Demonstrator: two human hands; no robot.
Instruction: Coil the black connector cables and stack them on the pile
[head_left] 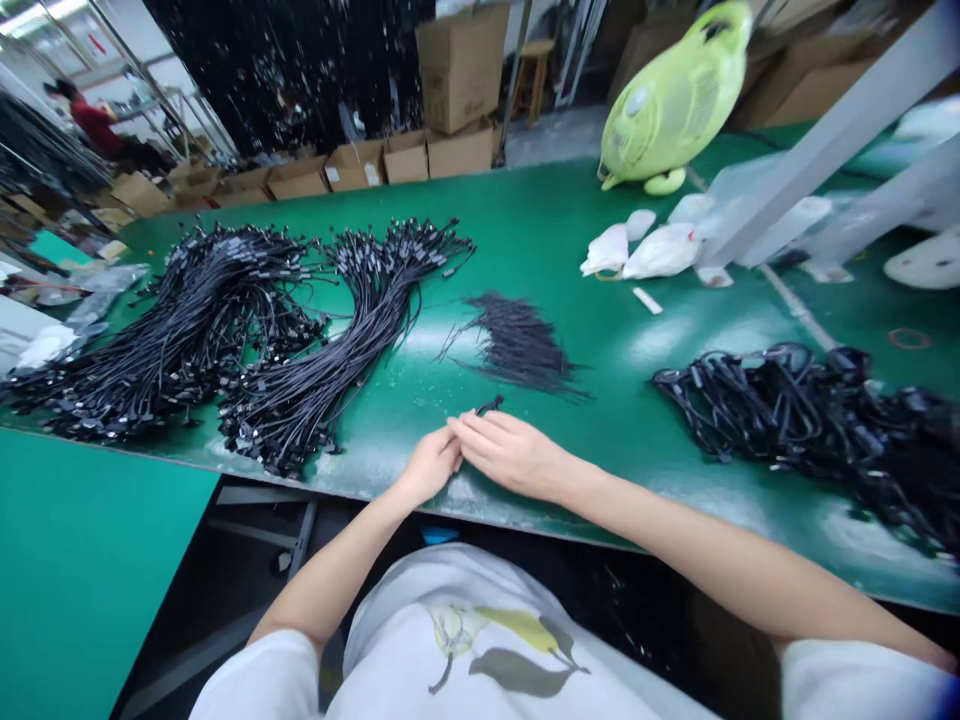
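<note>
My left hand [433, 464] and my right hand [511, 452] meet above the front edge of the green table, fingers closed. Between them is a black cable [491, 405]; just a short dark end shows beyond the fingertips, and the rest is hidden. Just past my hands lies a loose pile of thin black ties [521, 342]. To the left are two large bundles of black cables with connector ends, a nearer one [337, 335] and a farther one [202, 300]. On the right rests a heap of coiled black cables [795, 410].
A green fan-like machine [675, 100] stands at the table's far side, near white plastic bags [660, 250] and a grey metal post [832, 130]. Cardboard boxes [457, 150] line the back edge. A person in red [94, 125] sits far left.
</note>
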